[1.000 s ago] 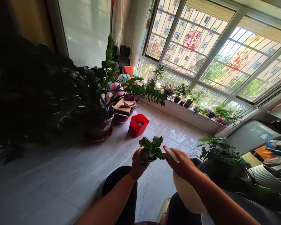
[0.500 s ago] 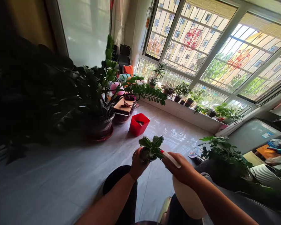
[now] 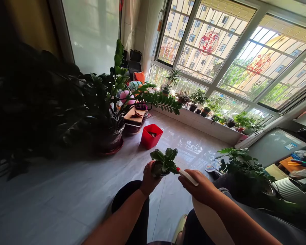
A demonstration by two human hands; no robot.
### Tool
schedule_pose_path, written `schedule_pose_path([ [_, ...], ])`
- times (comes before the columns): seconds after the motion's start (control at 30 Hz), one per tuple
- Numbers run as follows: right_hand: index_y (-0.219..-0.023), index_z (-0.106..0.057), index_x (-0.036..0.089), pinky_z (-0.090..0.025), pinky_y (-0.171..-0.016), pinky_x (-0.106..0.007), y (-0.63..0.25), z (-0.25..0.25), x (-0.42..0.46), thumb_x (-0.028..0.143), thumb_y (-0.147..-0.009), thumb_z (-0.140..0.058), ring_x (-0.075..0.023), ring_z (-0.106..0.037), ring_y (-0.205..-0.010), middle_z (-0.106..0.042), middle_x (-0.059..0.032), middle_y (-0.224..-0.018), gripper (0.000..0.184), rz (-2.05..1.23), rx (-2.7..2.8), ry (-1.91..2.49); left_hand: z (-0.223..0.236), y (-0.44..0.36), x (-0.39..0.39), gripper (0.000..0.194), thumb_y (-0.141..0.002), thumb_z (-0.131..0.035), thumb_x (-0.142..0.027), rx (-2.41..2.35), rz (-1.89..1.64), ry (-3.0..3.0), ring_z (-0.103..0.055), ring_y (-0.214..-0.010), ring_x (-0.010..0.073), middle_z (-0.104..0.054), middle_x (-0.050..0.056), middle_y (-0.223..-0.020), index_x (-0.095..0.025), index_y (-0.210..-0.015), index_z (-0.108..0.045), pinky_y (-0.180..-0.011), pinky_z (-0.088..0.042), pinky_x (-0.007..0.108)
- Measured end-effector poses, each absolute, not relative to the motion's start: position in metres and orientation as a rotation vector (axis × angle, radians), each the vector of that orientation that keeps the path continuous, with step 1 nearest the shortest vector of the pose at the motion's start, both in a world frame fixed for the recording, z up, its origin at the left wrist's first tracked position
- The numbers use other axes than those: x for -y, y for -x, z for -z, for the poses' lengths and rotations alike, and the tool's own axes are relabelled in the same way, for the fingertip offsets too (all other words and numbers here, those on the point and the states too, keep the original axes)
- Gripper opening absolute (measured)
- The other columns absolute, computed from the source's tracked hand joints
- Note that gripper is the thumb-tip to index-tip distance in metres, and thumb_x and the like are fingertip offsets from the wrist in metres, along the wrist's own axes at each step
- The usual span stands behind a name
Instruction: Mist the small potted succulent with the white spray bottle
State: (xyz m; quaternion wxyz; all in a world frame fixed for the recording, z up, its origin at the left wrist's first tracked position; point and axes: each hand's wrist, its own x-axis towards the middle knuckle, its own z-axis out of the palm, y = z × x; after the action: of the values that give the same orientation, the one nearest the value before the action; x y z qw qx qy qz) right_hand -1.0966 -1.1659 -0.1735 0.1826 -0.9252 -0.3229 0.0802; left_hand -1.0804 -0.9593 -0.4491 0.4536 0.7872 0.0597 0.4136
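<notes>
Plant, small and potted, sits at lower centre of the frame, held up over the floor. Left hand is wrapped around its dark pot from below, fingers closed on it; leaves stand upright above the hand. Right hand is closed on the neck of a cream spray bottle, whose round body hangs below the wrist. White nozzle, red at the tip, points left and meets the plant's lower right leaves. Red bin stands on the floor beyond the plant, centre frame. Large potted plant stands left of the bin. Row of small pots lines the sill at centre right, under the windows.
</notes>
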Motion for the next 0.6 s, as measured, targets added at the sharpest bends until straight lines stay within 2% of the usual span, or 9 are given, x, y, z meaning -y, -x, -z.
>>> schedule_pose_path([
  [0.07,-0.087,-0.066,0.024,-0.051,-0.081,-0.041,1.096,0.174,1.165,0.054,-0.099,-0.052,-0.0302,-0.071,-0.087,-0.076,-0.0096,-0.088,0.034,-0.242,0.895,2.543,0.450,1.080,0.959,0.078,-0.079,-0.087,-0.030,-0.147,-1.025,-1.937,-0.074,-0.125,0.0390,-0.071,0.017,-0.134,-0.025,-0.146,-0.048,-0.108,-0.066,0.063],
  [0.17,-0.081,-0.063,0.024,-0.050,-0.073,-0.036,1.093,0.170,1.161,0.063,-0.098,-0.057,-0.0248,-0.067,-0.076,-0.075,-0.0077,-0.082,0.043,-0.498,0.860,2.330,0.452,1.079,0.959,0.080,-0.079,-0.087,-0.030,-0.152,-1.034,-1.946,-0.074,-0.124,0.0388,-0.071,0.016,-0.133,-0.026,-0.147,-0.046,-0.108,-0.066,0.063],
  [0.33,-0.086,-0.067,0.022,-0.038,-0.058,-0.028,1.088,0.158,1.154,0.079,-0.080,-0.077,-0.0157,-0.053,-0.061,-0.077,-0.0045,-0.075,0.058,-0.840,0.529,2.099,0.450,1.079,0.962,0.074,-0.082,-0.085,-0.028,-0.122,-1.072,-1.980,-0.075,-0.120,0.0367,-0.071,0.015,-0.130,-0.024,-0.145,-0.047,-0.105,-0.067,0.060],
  [0.43,-0.091,-0.071,0.021,-0.036,-0.058,-0.027,1.088,0.154,1.151,0.077,-0.077,-0.081,-0.0157,-0.057,-0.063,-0.079,-0.0047,-0.075,0.059,-0.891,0.430,2.077,0.448,1.080,0.962,0.074,-0.083,-0.085,-0.027,-0.107,-1.084,-2.006,-0.075,-0.120,0.0362,-0.071,0.015,-0.130,-0.025,-0.146,-0.046,-0.105,-0.067,0.059],
  [0.6,-0.080,-0.069,0.020,-0.035,-0.057,-0.027,1.089,0.154,1.148,0.082,-0.077,-0.079,-0.0151,-0.059,-0.060,-0.074,-0.0035,-0.068,0.063,-0.932,0.506,2.075,0.448,1.080,0.962,0.076,-0.081,-0.087,-0.025,-0.106,-1.073,-1.988,-0.075,-0.120,0.0368,-0.072,0.015,-0.130,-0.025,-0.146,-0.047,-0.107,-0.067,0.060],
])
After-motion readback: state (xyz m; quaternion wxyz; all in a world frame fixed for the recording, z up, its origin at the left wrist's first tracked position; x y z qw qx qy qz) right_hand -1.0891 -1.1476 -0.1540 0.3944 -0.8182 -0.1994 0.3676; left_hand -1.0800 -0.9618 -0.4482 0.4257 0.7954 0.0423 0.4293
